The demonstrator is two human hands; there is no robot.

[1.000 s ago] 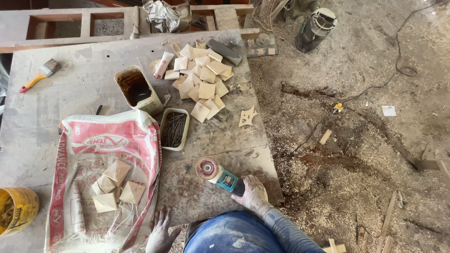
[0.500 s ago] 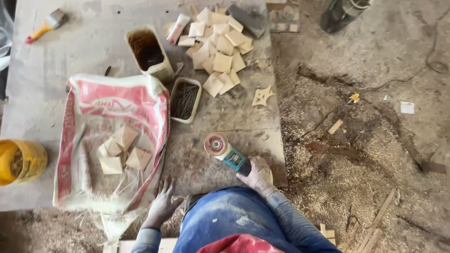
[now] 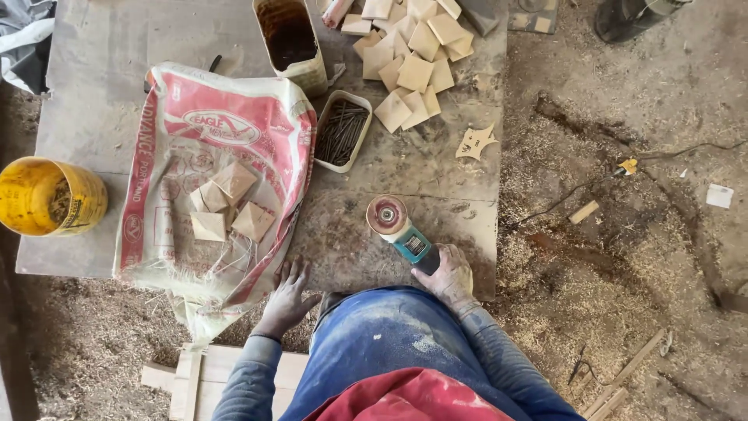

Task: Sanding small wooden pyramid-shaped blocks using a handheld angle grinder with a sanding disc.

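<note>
While the right hand (image 3: 446,273) is wrapped around the teal body of an angle grinder (image 3: 401,231), the tool lies on the worktop (image 3: 421,175) near its front edge, red disc pointing away from the person. The left hand (image 3: 286,292) is open, fingers spread, pressed flat on the worktop edge just beside a red and white sack (image 3: 218,132). A few small wooden squares (image 3: 226,203) sit on that sack. Behind the grinder there's a small tray of nails (image 3: 340,131), then a bigger heap of wood blocks (image 3: 413,54) and a cut-open can (image 3: 292,39) with dark stuff inside. A yellow bucket (image 3: 47,199) sits off the left side, sawdust all over the floor (image 3: 623,257).
</note>
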